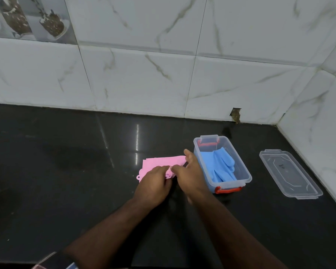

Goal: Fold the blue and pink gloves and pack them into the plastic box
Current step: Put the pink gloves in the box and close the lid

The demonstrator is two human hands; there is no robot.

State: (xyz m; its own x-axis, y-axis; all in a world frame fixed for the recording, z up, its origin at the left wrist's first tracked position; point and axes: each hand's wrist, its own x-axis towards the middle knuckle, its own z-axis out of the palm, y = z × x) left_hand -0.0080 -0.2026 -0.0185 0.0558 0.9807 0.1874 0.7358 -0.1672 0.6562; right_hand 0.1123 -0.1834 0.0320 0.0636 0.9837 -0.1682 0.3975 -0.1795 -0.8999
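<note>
- Black polished stone forms the countertop [66,181], which is backed by white marble-patterned wall tiles [144,78] meeting in a corner at the right.
- The pink gloves [159,163] are laid on the countertop just left of the plastic box, partly folded, with a small tab showing at their lower left edge.
- The near edge of the pink gloves is gripped by the left hand [153,183], whose fingers are curled over the material.
- The same near edge is pinched by the right hand [190,171] between finger and thumb, while one finger is held raised beside the far right corner of the pink material.
- Both hands are seen almost touching each other over the gloves.
- The blue gloves [220,165] are already placed inside the plastic box [246,178], with their fingers spread toward the box's near right wall.
- The box is clear, stands open on the countertop, and red latches are seen at its near and far ends.
- A clear lid [291,173] is laid flat on the countertop to the right of the box, apart from it.
- A chipped gap in the tiles [235,113] is seen at the base of the wall behind the box.
- A decorated tile [27,18] is visible at the upper left.
</note>
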